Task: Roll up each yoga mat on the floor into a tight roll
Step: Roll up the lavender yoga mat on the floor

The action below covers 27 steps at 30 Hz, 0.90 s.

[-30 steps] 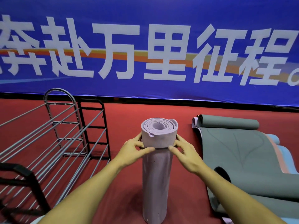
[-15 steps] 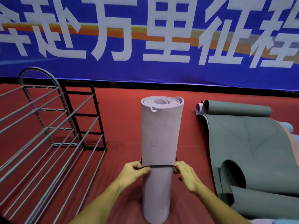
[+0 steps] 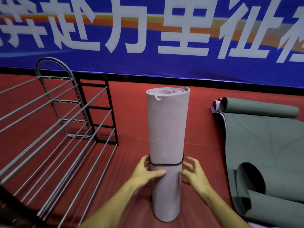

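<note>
A blue banner (image 3: 148,38) backs the red floor (image 3: 131,112). A green mat (image 3: 263,145) lies half unrolled at right, a metal rack (image 3: 57,129) at left. The lilac rolled mat (image 3: 167,137) stands upright between them, a black band (image 3: 166,164) around it. The left hand (image 3: 146,173) cups it with spread grip; the right hand (image 3: 194,175) hovers beside it, fingers splayed.

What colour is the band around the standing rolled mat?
Black, or very dark. The band circles the pale lilac mat; seen in the head view.
</note>
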Motion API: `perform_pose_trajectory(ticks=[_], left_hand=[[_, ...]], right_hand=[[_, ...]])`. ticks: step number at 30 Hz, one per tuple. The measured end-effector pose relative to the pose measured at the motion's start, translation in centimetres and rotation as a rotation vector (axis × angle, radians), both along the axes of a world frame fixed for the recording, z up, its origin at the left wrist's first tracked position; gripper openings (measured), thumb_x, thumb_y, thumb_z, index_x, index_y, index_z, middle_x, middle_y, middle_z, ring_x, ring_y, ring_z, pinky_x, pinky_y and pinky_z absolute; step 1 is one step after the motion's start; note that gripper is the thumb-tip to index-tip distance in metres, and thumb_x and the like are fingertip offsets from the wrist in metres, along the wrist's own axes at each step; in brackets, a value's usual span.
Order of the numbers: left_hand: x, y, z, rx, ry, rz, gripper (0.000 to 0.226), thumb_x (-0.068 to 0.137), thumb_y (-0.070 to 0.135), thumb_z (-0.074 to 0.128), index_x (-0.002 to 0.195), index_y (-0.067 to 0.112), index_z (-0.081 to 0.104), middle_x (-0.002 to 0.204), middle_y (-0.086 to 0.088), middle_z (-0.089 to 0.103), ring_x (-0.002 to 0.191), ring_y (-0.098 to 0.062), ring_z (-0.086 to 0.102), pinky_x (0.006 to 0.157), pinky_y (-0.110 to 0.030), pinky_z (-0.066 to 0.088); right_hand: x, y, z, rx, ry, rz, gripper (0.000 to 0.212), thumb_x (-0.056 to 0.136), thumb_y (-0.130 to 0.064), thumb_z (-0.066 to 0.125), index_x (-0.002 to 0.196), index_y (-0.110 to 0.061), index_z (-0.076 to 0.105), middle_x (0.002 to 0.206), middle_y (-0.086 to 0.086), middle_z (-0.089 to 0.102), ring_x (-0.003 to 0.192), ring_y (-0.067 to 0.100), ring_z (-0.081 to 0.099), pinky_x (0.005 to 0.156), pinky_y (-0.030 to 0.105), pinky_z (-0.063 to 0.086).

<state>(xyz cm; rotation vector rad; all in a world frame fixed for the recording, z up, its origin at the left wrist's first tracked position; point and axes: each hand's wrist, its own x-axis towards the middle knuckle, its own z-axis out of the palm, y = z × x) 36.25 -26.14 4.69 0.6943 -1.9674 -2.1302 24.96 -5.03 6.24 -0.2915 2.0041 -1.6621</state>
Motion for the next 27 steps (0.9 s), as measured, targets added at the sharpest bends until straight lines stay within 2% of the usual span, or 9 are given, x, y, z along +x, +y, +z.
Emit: perform_pose_trajectory(ticks=[4, 7, 8, 10, 13, 16, 18, 20, 27], left_hand=[[-1.2, 0.8, -0.3, -0.094, 0.009, -0.061, 0.113, 0.047, 0.033, 0.108, 0.140, 0.025, 0.045, 0.133, 0.007, 0.067, 0.119, -0.005, 0.067, 0.102, -0.035, 0.056], [-2.5, 1.9, 0.4, -0.118, 0.022, -0.043, 0.113, 0.046, 0.032, 0.109, 0.142, 0.026, 0.048, 0.131, 0.008, 0.070, 0.119, -0.009, 0.068, 0.103, -0.041, 0.056], [-2.9, 2.2, 0.6, -0.137, 0.027, -0.041, 0.110, 0.047, 0.032, 0.108, 0.140, 0.026, 0.051, 0.129, 0.008, 0.071, 0.119, -0.010, 0.069, 0.103, -0.042, 0.056], [-3.7, 2.9, 1.2, -0.178, 0.036, -0.045, 0.102, 0.049, 0.032, 0.108, 0.136, 0.028, 0.054, 0.127, 0.010, 0.072, 0.118, -0.010, 0.069, 0.103, -0.042, 0.056], [-4.5, 3.4, 2.9, -0.238, 0.057, -0.049, 0.097, 0.052, 0.032, 0.106, 0.134, 0.029, 0.056, 0.126, 0.013, 0.072, 0.118, -0.006, 0.068, 0.102, -0.038, 0.056], [-4.6, 3.3, 6.9, -0.330, 0.103, -0.029, 0.096, 0.053, 0.034, 0.106, 0.135, 0.030, 0.057, 0.127, 0.016, 0.070, 0.117, 0.002, 0.065, 0.097, -0.025, 0.053], [-4.1, 3.1, 10.7, -0.389, 0.143, -0.016, 0.096, 0.053, 0.035, 0.106, 0.135, 0.029, 0.056, 0.127, 0.017, 0.070, 0.115, 0.006, 0.064, 0.093, -0.020, 0.052], [-3.1, 2.9, 15.0, -0.422, 0.192, -0.004, 0.096, 0.053, 0.036, 0.106, 0.135, 0.027, 0.056, 0.127, 0.015, 0.070, 0.114, 0.005, 0.065, 0.096, -0.024, 0.054], [3.6, -0.2, 29.9, -0.505, 0.426, 0.044, 0.092, 0.057, 0.035, 0.103, 0.136, 0.024, 0.058, 0.128, 0.007, 0.072, 0.122, -0.010, 0.066, 0.105, -0.041, 0.055]], right_hand=[[0.3, -0.2, -1.8, 0.031, 0.104, 0.053, 0.087, 0.063, -0.011, 0.071, 0.146, -0.029, 0.049, 0.139, 0.005, 0.063, 0.117, 0.017, 0.067, 0.090, 0.036, 0.061], [0.2, 0.1, -2.9, -0.007, 0.138, 0.081, 0.092, 0.063, -0.009, 0.067, 0.149, -0.038, 0.049, 0.125, 0.014, 0.070, 0.096, 0.031, 0.072, 0.080, 0.052, 0.061], [0.2, 0.5, -3.1, -0.012, 0.138, 0.068, 0.093, 0.064, -0.010, 0.070, 0.149, -0.041, 0.049, 0.127, 0.016, 0.067, 0.098, 0.035, 0.073, 0.082, 0.055, 0.062], [0.2, 1.4, -3.4, -0.011, 0.134, 0.030, 0.096, 0.067, -0.008, 0.079, 0.149, -0.043, 0.046, 0.136, 0.010, 0.061, 0.113, 0.021, 0.071, 0.083, 0.041, 0.064], [0.8, 2.0, -3.2, -0.021, 0.120, -0.015, 0.100, 0.069, 0.003, 0.091, 0.147, -0.028, 0.036, 0.137, -0.009, 0.056, 0.113, -0.011, 0.062, 0.083, 0.014, 0.055], [2.0, 1.9, -2.2, 0.020, 0.226, -0.033, 0.117, 0.058, -0.025, 0.102, 0.152, -0.029, 0.032, 0.147, -0.013, 0.047, 0.127, -0.006, 0.054, 0.097, 0.018, 0.051], [3.1, 1.5, -0.3, 0.052, 0.313, -0.048, 0.132, 0.051, -0.048, 0.101, 0.157, -0.033, 0.025, 0.152, -0.010, 0.041, 0.139, 0.006, 0.046, 0.110, 0.033, 0.048], [4.1, 0.6, 2.6, 0.052, 0.388, -0.079, 0.137, 0.046, -0.059, 0.097, 0.158, -0.035, 0.022, 0.151, -0.010, 0.038, 0.142, 0.013, 0.042, 0.113, 0.043, 0.045], [7.6, -3.6, 17.6, -0.079, 0.658, -0.177, 0.121, 0.048, -0.055, 0.090, 0.153, -0.040, 0.032, 0.145, -0.007, 0.044, 0.134, 0.019, 0.050, 0.102, 0.050, 0.052]])
